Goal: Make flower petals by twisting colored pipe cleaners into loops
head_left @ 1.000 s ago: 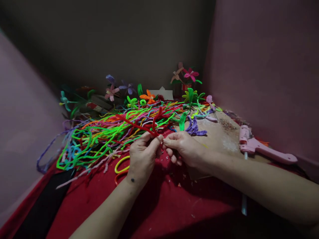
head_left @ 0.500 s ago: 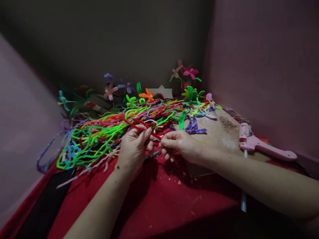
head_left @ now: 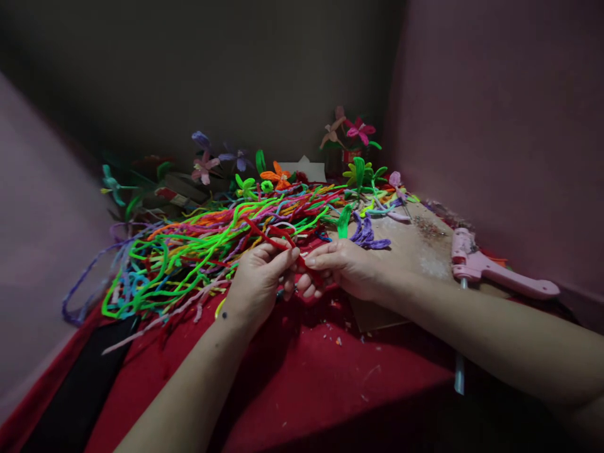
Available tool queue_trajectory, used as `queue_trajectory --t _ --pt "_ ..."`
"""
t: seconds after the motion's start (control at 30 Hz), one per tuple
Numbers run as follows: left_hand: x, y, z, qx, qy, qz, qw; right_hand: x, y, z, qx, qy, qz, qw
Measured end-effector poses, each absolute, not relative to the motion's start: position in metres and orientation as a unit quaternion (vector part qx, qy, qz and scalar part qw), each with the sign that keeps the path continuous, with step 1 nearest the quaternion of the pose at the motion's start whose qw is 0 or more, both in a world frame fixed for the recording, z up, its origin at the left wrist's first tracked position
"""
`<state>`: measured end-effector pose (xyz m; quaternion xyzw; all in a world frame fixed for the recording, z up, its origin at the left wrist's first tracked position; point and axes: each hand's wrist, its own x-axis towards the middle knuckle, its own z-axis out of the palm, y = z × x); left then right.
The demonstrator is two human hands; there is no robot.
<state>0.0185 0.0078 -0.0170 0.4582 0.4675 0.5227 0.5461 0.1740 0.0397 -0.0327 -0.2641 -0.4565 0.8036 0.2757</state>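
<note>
Between my two hands, just above the red cloth, is a red pipe cleaner (head_left: 270, 238) bent into more than one strand. My left hand (head_left: 264, 270) pinches it between thumb and forefinger, with loose strands running up and to the left. My right hand (head_left: 346, 264) grips the other part, its thumb pressed on the red fuzz and its lower fingers curled under. Fingers partly hide the stretch between the hands. Just beyond lies a heap of pipe cleaners (head_left: 198, 251) in green, orange, pink and blue. Close to my right hand are a purple petal piece (head_left: 365, 234) and a green leaf (head_left: 344, 221).
A pink glue gun (head_left: 500, 270) with a clear glue stick rests on the right of the brown board (head_left: 401, 245). Finished flowers, such as an orange flower (head_left: 277, 176) and a magenta flower (head_left: 360, 130), stand along the back. Red cloth (head_left: 302, 377) covers the table; scraps lie on it.
My hands have come slightly closer together, and my right fingers have shifted around the red pipe cleaner, now angled down to the right. The view has tilted a little.
</note>
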Motion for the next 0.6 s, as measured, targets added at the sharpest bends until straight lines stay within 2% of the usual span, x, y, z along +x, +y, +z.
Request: queue_trajectory --t 0.33,0.53,0.6 --pt "0.0249 0.0030 -0.0137 0.456 0.497 0.527 0.517 0.1710 0.0413 -0.0377 -0.276 -0.471 0.792 0.274" --pt "0.0215 -0.0003 -0.0123 0.545 0.540 0.488 0.416 0.1697 0.0398 -0.0339 -0.315 -0.461 0.766 0.317" --pt "0.0170 0.0004 -0.0145 0.620 0.523 0.471 0.346 0.1700 0.0405 -0.0341 -0.312 -0.468 0.761 0.323"
